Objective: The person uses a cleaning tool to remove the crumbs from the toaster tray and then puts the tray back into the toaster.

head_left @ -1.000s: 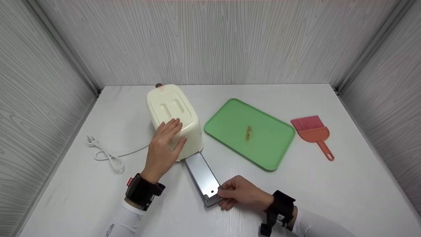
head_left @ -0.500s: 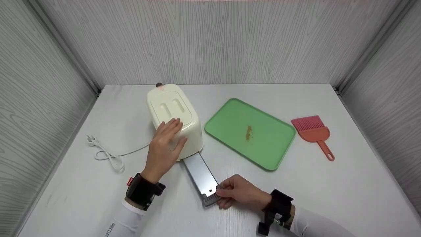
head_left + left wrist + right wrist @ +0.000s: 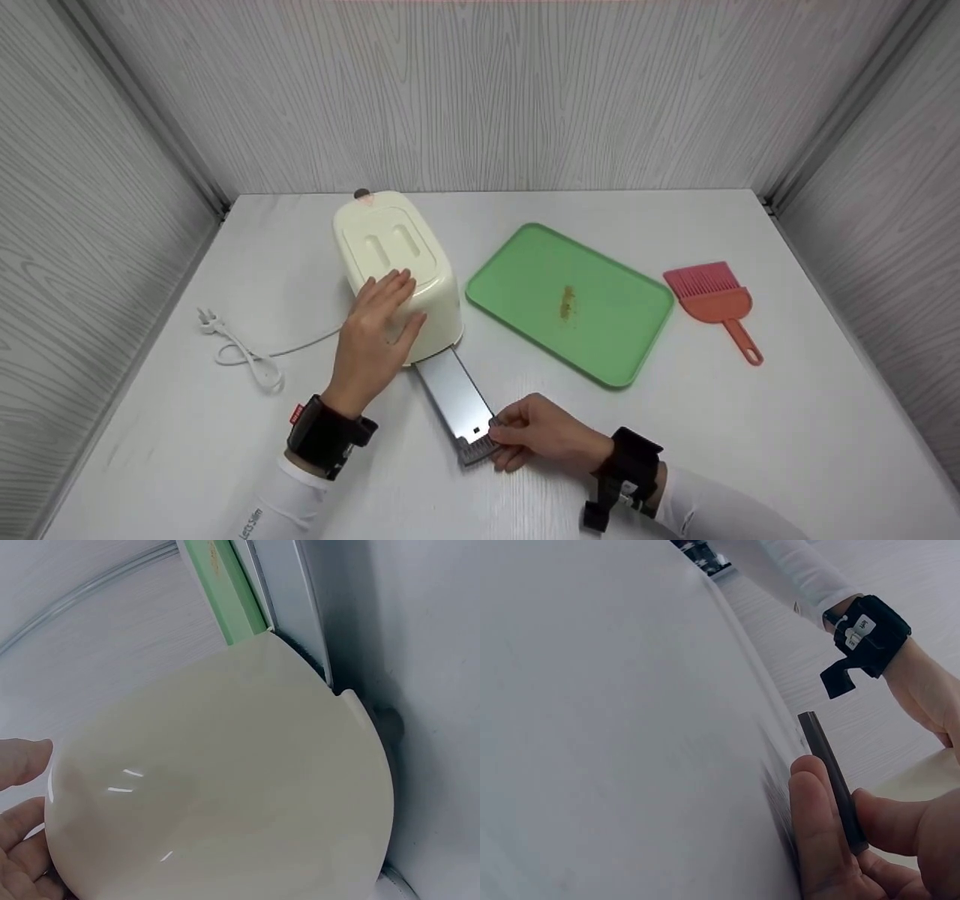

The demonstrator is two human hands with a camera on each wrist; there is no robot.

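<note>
A cream toaster (image 3: 439,319) with a lid over its top stands left of centre. My left hand (image 3: 369,352) rests on its near end, fingers straight and thumb spread. Out of the toaster's base, toward me, sticks a long metal crumb tray (image 3: 454,394) with a dark grey ribbed end. My right hand (image 3: 546,435) pinches that end at its right corner between thumb and fingers. In the right wrist view the dark end (image 3: 831,780) lies between thumb and fingertips. The tray's inner end is hidden under the toaster, whose smooth body (image 3: 225,765) fills the left wrist view.
Right of the toaster lies a green tray (image 3: 517,262) with a small patch of brown crumbs (image 3: 567,304). Farther right are a pink brush (image 3: 703,279) and an orange dustpan (image 3: 716,306). A white power cord with plug (image 3: 212,322) lies on the left. Grey panels enclose the table.
My right hand and the crumb tray's outer end have shifted slightly left and away from me, so a little less of the tray shows. My left hand has stayed on the toaster.
</note>
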